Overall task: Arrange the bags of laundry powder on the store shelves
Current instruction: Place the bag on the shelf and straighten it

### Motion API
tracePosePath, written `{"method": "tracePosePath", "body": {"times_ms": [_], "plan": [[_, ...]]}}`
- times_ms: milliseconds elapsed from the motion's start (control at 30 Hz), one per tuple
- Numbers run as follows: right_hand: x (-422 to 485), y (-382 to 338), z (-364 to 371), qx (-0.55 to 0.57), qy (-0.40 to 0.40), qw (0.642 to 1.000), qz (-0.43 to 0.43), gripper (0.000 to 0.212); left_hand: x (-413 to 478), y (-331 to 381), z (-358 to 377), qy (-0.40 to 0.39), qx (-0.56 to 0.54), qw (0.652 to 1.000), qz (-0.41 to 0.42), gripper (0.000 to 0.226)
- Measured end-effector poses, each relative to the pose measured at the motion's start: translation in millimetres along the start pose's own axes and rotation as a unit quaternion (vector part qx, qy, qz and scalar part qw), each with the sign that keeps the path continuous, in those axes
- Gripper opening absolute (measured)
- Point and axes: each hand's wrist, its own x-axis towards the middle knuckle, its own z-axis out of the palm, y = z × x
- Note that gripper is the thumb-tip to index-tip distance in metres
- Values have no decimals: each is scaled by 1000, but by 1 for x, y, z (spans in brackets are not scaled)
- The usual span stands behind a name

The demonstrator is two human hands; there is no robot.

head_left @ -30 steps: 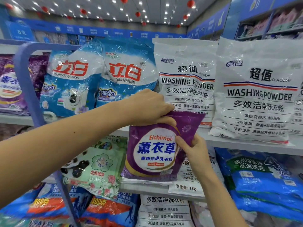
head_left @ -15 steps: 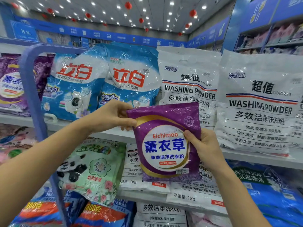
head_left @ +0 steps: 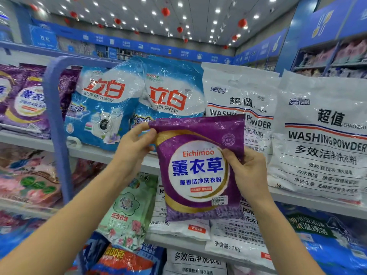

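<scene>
**Purple bag (head_left: 198,169) of laundry powder — in hand**

Raised from lower-shelf level, now upright before the blue bags (head_left: 111,108) and white bags (head_left: 321,139). Left hand (head_left: 135,147) pinches top corner; right hand (head_left: 248,173) grips side edge — unshelved, placement pending.

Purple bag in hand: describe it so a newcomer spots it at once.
Find the upper shelf of blue bags and white bags. In front of it, mid-frame, the purple bag hangs between the left hand at its top corner and the right hand at its side. Its purple twins sit shelved far left.
</scene>
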Motion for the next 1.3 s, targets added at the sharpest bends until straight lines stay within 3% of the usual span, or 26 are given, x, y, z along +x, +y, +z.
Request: {"method": "tracePosePath", "body": {"times_ms": [67,133,200,333,400,500,633,767,867,1033,1167,1300], "plan": [[6,-6,15,18,12,1000,-5,16,-15,-13,-1,-13,-34,998,-52,90],[10,-10,31,39,27,999,-3,19,-33,-24,-1,-15,-62,991,-115,96],[13,-15,49,53,34,998,7,15,-49,-33,-8,-1,-40,991,-130,88],[15,-21,85,76,30,996,35,14,-70,-30,-38,28,23,997,-61,45],[16,-20,104,117,30,990,73,14,-73,-22,-54,51,24,998,-33,34],[13,-16,140,191,-26,972,136,17,-79,-9,-90,93,32,995,-20,35],[-1,-9,200,180,-142,956,184,61,-81,4,-160,160,22,986,-31,28],[-14,-10,281,158,-206,950,171,58,-73,28,-241,158,63,985,-19,35],[-16,-12,353,109,-185,965,152,61,-61,41,-311,152,91,984,-27,26],[6,-16,453,52,-144,979,134,63,-25,60,-407,138,114,983,-34,43],[39,-14,502,10,-85,989,122,72,25,77,-453,74,137,987,-45,51],[71,1,523,-35,-42,994,92,66,78,76,-466,27,165,985,-50,24]]}}
